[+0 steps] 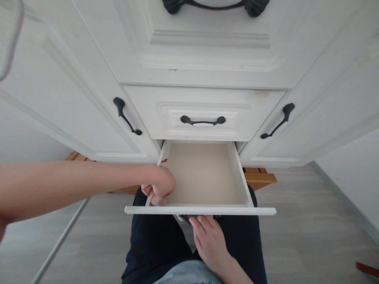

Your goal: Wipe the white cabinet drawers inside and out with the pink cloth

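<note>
Reaching in from the left edge of the frame, the person's left hand [158, 188] bends down at the front left corner of an open white drawer [204, 173], in the centre of the frame. Its fingers are curled, with thin red marks among them; whether they grip the drawer's side or a small item cannot be told. A small red mark [164, 160] shows by the wrist, at the drawer's left wall.

The right hand [209, 241], at bottom centre, comes up from below with its fingers close together and lightly bent. Their tips meet the outer side of the drawer front, beside a dark piece mostly hidden under the edge, so how far they close on it cannot be told.

The drawer's pale bottom is bare. Just above it is a closed drawer [145, 104] with a dark handle [203, 123], between white cabinet doors [97, 94] with dark handles. A larger dark handle [217, 7] crosses the top of the frame. Dark trousers [156, 244] show below the drawer, over a grey wood-look floor [296, 236]. Orange-brown wood [260, 179] shows right of the drawer.
</note>
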`<state>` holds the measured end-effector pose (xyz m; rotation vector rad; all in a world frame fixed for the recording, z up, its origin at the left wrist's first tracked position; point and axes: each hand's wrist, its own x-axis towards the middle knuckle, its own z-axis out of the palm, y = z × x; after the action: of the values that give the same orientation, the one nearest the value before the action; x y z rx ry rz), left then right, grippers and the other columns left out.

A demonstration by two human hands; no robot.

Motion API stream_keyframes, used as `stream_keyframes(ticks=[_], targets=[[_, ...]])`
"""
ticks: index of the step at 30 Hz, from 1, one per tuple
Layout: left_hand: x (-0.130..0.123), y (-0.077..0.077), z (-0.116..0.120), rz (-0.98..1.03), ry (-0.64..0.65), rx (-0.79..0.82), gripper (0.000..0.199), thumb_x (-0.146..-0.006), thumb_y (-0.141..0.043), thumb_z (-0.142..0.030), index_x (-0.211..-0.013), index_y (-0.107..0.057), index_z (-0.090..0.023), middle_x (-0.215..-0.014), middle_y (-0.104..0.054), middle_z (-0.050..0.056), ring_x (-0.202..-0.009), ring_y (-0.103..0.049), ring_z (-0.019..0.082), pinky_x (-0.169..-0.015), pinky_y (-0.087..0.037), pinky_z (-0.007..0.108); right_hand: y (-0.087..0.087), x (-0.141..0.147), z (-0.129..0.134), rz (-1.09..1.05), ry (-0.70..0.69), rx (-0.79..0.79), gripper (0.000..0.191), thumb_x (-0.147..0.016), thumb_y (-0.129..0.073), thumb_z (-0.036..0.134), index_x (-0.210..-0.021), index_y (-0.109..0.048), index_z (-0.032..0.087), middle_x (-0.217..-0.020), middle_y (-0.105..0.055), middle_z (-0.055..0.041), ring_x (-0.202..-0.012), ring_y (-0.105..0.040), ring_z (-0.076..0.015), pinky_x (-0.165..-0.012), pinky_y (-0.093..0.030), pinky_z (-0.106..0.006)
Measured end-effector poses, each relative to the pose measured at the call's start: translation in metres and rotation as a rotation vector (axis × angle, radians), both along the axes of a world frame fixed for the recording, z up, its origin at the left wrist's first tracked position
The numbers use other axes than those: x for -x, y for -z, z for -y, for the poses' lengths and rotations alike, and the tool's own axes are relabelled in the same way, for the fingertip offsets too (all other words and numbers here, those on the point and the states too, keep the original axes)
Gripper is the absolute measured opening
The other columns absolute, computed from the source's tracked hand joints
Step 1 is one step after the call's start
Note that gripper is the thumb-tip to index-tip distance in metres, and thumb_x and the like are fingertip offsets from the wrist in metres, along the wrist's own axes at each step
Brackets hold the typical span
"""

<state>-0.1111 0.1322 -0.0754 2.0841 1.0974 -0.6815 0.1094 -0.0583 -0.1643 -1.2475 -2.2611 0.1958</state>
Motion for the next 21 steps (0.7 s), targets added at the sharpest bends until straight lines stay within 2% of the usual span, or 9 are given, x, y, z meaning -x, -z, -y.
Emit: stream_keyframes(ticks=[2,5,8,11,13,14,16,18,21], targets=[[0.011,-0.02,-0.001,-0.046,0.1,0.089,0.022,-0.048,-0.068,-0.001,-0.048,-0.06,-0.022,-0.042,-0.047,-0.004,-0.054,-0.052,0.018,-0.074,-0.05,0.041,0.001,0.0,-0.001,-0.018,-0.002,-0.013,0.036,-0.094,-0.047,0.009,-0.123,-0.064,0.02,-0.101,-0.073,-0.0049,-0.093,-0.065,-0.0204,-0.087,-0.053,-0.031],[0.032,-0.044,-0.001,-0.034,0.106,0.235,0.017,-0.052,-0.056,-0.007,-0.054,-0.065,-0.022,-0.049,-0.055,-0.002,-0.056,-0.051,0.017,-0.068,-0.047,0.035,0.0,0.001,-0.001,-0.025,-0.007,-0.015,0.038,-0.093,-0.045,0.007,-0.123,-0.064,0.02,-0.1,-0.073,-0.0052,-0.093,-0.065,-0.0205,-0.086,-0.053,-0.031],[0.061,-0.057,0.003,0.065,-0.132,0.346,0.03,-0.055,-0.052,-0.013,-0.076,-0.072,-0.02,-0.072,-0.068,0.0,-0.073,-0.06,0.017,-0.072,-0.048,0.029,0.0,0.001,-0.001,-0.03,-0.003,-0.022,0.039,-0.092,-0.045,0.006,-0.122,-0.065,0.02,-0.1,-0.073,-0.0056,-0.094,-0.065,-0.0205,-0.086,-0.053,-0.031],[0.088,-0.063,0.015,0.227,-0.447,0.331,0.048,-0.059,-0.051,-0.017,-0.103,-0.07,-0.021,-0.096,-0.072,0.0,-0.091,-0.064,0.019,-0.078,-0.05,0.026,0.001,0.002,0.0,-0.041,0.007,-0.03,0.041,-0.09,-0.045,0.005,-0.122,-0.065,0.02,-0.101,-0.073,-0.0056,-0.097,-0.065,-0.0196,-0.091,-0.052,-0.03],[0.095,-0.065,0.029,0.32,-0.578,0.305,0.048,-0.069,-0.051,-0.023,-0.115,-0.065,-0.022,-0.104,-0.071,0.001,-0.097,-0.066,0.021,-0.08,-0.051,0.026,0.003,0.002,0.0,-0.044,0.012,-0.027,0.042,-0.089,-0.046,0.004,-0.122,-0.065,0.02,-0.101,-0.072,-0.0052,-0.096,-0.065,-0.0192,-0.093,-0.052,-0.031],[0.095,-0.066,0.037,0.351,-0.599,0.31,0.046,-0.077,-0.051,-0.028,-0.12,-0.063,-0.023,-0.109,-0.071,0.001,-0.102,-0.066,0.021,-0.083,-0.052,0.026,0.005,0.003,0.0,-0.045,0.013,-0.027,0.042,-0.089,-0.047,0.003,-0.122,-0.065,0.02,-0.101,-0.072,-0.0051,-0.096,-0.065,-0.0193,-0.093,-0.052,-0.031],[0.09,-0.065,0.054,0.387,-0.553,0.349,0.044,-0.087,-0.053,-0.044,-0.126,-0.062,-0.025,-0.12,-0.069,0.002,-0.111,-0.064,0.023,-0.089,-0.05,0.027,0.006,0.003,0.0,-0.057,0.012,-0.032,0.041,-0.089,-0.047,0.004,-0.122,-0.065,0.02,-0.101,-0.072,-0.0048,-0.095,-0.065,-0.0198,-0.093,-0.052,-0.032],[0.081,-0.063,0.069,0.421,-0.462,0.351,0.048,-0.092,-0.05,-0.059,-0.123,-0.065,-0.025,-0.125,-0.068,0.002,-0.117,-0.06,0.024,-0.095,-0.047,0.027,0.006,0.003,0.0,-0.067,0.008,-0.038,0.04,-0.09,-0.047,0.004,-0.121,-0.065,0.02,-0.102,-0.073,-0.0048,-0.096,-0.065,-0.0204,-0.092,-0.052,-0.032],[0.067,-0.062,0.081,0.435,-0.366,0.245,0.056,-0.096,-0.037,-0.067,-0.114,-0.068,-0.024,-0.113,-0.07,0.001,-0.107,-0.062,0.023,-0.091,-0.045,0.025,0.005,0.003,0.0,-0.06,-0.001,-0.026,0.037,-0.092,-0.046,0.005,-0.121,-0.065,0.019,-0.1,-0.072,-0.0051,-0.095,-0.065,-0.0211,-0.092,-0.053,-0.034]])
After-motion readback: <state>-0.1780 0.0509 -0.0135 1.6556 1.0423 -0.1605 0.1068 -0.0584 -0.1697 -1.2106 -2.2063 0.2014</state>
